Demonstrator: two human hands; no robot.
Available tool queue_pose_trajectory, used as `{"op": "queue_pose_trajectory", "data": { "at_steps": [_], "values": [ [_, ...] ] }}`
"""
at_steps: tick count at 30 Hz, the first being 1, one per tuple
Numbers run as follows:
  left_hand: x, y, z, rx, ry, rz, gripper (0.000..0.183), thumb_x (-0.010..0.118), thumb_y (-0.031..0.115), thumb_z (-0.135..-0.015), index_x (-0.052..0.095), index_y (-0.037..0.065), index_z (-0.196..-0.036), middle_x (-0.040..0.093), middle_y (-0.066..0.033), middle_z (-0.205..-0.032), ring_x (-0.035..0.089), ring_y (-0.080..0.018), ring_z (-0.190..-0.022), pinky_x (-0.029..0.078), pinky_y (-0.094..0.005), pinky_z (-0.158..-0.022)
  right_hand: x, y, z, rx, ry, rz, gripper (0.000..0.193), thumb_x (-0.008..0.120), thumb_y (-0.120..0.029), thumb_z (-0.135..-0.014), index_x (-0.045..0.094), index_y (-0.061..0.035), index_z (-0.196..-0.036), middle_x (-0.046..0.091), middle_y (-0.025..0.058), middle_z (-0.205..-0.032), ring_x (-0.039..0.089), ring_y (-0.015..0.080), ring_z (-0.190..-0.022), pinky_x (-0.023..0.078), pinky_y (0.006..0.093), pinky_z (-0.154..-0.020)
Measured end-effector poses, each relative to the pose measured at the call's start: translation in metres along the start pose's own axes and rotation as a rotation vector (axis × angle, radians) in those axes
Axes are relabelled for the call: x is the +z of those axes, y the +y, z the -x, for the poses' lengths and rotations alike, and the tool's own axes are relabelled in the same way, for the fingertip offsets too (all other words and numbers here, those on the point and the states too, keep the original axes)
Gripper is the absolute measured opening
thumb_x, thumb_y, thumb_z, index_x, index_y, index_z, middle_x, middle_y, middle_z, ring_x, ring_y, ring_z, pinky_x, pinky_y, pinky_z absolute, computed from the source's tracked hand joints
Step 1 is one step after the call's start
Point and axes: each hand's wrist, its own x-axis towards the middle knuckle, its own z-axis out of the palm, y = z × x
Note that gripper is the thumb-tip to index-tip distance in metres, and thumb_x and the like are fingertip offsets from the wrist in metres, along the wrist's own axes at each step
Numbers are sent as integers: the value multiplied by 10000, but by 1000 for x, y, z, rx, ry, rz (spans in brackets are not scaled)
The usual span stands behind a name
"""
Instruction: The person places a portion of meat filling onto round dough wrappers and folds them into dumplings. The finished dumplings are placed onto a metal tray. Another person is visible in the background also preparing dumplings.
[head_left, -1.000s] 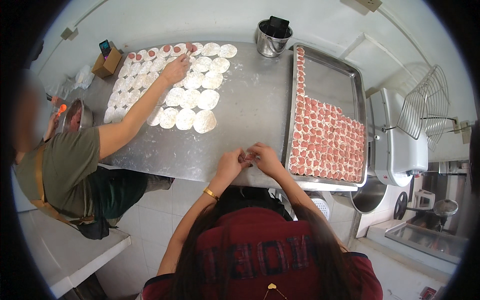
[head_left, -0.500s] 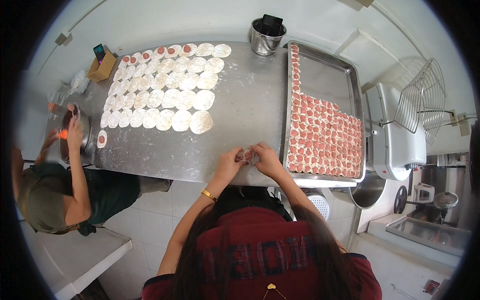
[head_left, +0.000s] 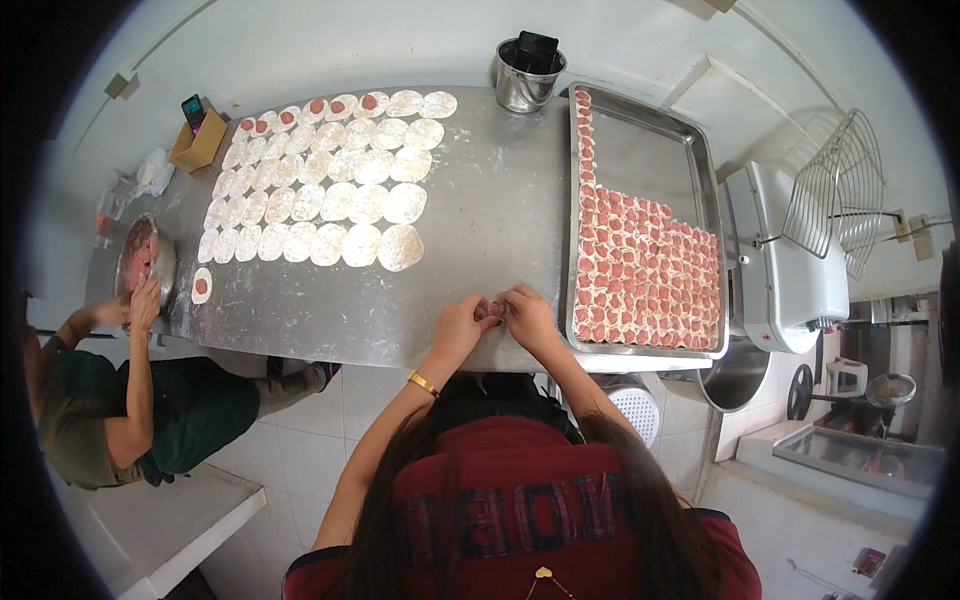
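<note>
Over the near edge of the steel table (head_left: pixel 500 200), my left hand (head_left: pixel 460 328) and my right hand (head_left: pixel 529 320) meet around one small dumpling (head_left: pixel 497 309). Fingers of both hands pinch its wrapper, and reddish meat filling shows at the top. Immediately to the right lies a large metal tray (head_left: pixel 712 165), its near part packed with rows of open-topped dumplings (head_left: pixel 645 280). Flat round wrappers (head_left: pixel 345 202) cover the left half of the table in rows; several in the far row carry a lump of meat. One filled wrapper (head_left: pixel 202 286) lies apart at the near left.
At the left end a co-worker's hand (head_left: pixel 145 300) is at a metal bowl of meat (head_left: pixel 140 255). A steel bucket (head_left: pixel 525 85) stands at the back beside the tray. A cardboard box (head_left: pixel 198 143) sits at the far left; a white machine with a wire guard (head_left: pixel 790 255) stands right.
The wrapper between my fingers is gathered more tightly around the meat. My hands have barely moved. The co-worker's hand has lowered at the bowl, and more of the meat in it shows.
</note>
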Motion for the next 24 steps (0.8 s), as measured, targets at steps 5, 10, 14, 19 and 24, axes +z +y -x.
{"op": "queue_pose_trajectory", "data": {
  "at_steps": [5, 10, 14, 19, 24],
  "values": [
    [-1, -1, -1, 3, -21, -51, 242, 749, 114, -721, 591, 30, -883, 655, -137, -769, 652, -297, -743, 507, -374, -658, 0, 1, -4, -103, 107, -26, 321, 600, 60, -659, 653, -18, -966, 595, 153, -867, 591, 370, -840, 487, 417, -741],
    [-1, -4, -3, 120, 60, 77, 237, 723, 44, -719, 598, 21, -918, 646, -150, -855, 651, -296, -772, 513, -375, -684, 0, -2, 0, 44, 25, 23, 340, 582, 78, -660, 648, -8, -983, 601, 161, -879, 601, 368, -852, 494, 407, -749],
    [-3, -7, -5, 124, -2, 21, 288, 729, 17, -718, 612, 12, -981, 666, -145, -903, 675, -269, -783, 536, -347, -701, 3, -4, -3, -14, 80, -50, 358, 594, 81, -646, 645, -12, -988, 598, 164, -890, 601, 370, -839, 495, 411, -729],
    [-5, -7, -6, 177, 51, 74, 275, 730, 33, -728, 607, 8, -972, 666, -153, -856, 679, -268, -794, 533, -346, -694, 4, -7, 2, -6, 118, 33, 308, 581, 97, -647, 658, -6, -926, 602, 161, -863, 607, 364, -799, 494, 408, -685],
    [-2, -6, -8, 173, 51, 129, 231, 721, 35, -728, 593, 15, -918, 638, -159, -829, 649, -299, -766, 507, -372, -679, 11, -2, 0, 19, 93, -25, 371, 569, 114, -648, 647, -10, -989, 602, 163, -881, 607, 365, -793, 497, 405, -685]
  ]
}}
